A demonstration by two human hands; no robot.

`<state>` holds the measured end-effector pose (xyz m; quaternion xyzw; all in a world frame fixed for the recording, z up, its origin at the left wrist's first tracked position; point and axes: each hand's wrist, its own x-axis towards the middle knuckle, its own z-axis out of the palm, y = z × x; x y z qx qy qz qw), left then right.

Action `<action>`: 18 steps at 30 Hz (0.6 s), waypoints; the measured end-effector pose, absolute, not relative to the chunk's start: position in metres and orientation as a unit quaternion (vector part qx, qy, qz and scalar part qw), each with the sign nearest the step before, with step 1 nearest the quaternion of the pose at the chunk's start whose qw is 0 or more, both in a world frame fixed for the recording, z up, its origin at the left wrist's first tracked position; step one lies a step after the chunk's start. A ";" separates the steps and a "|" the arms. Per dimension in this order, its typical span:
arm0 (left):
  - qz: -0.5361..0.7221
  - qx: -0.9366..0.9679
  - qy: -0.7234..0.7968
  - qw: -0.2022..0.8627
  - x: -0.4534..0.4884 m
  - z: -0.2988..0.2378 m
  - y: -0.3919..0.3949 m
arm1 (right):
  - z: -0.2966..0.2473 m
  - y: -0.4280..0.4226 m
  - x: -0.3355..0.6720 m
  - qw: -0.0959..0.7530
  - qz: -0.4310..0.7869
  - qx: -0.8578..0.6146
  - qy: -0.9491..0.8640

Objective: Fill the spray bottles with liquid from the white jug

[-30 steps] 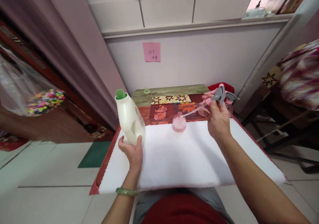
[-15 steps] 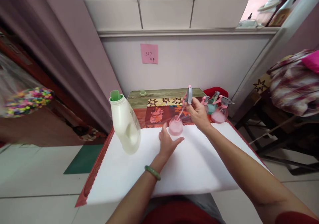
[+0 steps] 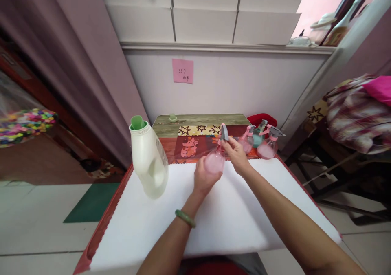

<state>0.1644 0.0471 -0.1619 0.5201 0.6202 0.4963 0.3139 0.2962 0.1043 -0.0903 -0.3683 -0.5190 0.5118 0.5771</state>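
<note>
My left hand (image 3: pixel 205 177) is wrapped round a clear round spray bottle (image 3: pixel 215 162) holding pinkish liquid. The fingers of my right hand (image 3: pixel 236 155) are closed on its pink and grey spray head (image 3: pixel 224 133), which sits at the bottle's neck. Whether the head is screwed tight, I cannot tell. To the left stands a large cream jug (image 3: pixel 149 161) without a cap, a green spout (image 3: pixel 137 122) showing in its mouth. Beyond my right hand are a pink spray bottle (image 3: pixel 247 142), a teal one (image 3: pixel 258 136) and another pink one (image 3: pixel 267 148).
A white sheet (image 3: pixel 244 214) covers the near part of the table, with a patterned cloth (image 3: pixel 189 148) behind it. A small green cap (image 3: pixel 173 118) lies at the back. A wall stands behind the table; a stool (image 3: pixel 332 185) with clothes is at right.
My right hand has lowered the spray head, its tube going down into the bottle. My left hand has closed round the bottle. The view has shifted slightly.
</note>
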 end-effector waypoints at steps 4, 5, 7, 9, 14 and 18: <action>0.575 0.515 0.479 0.418 0.158 -0.136 0.018 | -0.063 0.086 0.309 0.579 0.587 -0.343 -0.450; 0.586 0.506 0.452 0.443 0.159 -0.131 0.011 | -0.058 0.080 0.311 0.580 0.597 -0.332 -0.444; 0.607 0.469 0.398 0.504 0.163 -0.124 -0.004 | -0.048 0.067 0.314 0.584 0.607 -0.305 -0.444; 0.616 0.398 0.341 0.588 0.169 -0.119 -0.018 | -0.042 0.055 0.314 0.592 0.608 -0.283 -0.446; 0.582 0.168 0.247 0.756 0.185 -0.108 -0.042 | -0.030 0.038 0.315 0.600 0.594 -0.275 -0.459; 0.534 0.124 0.196 0.813 0.188 -0.104 -0.049 | -0.019 0.030 0.324 0.626 0.492 -0.298 -0.526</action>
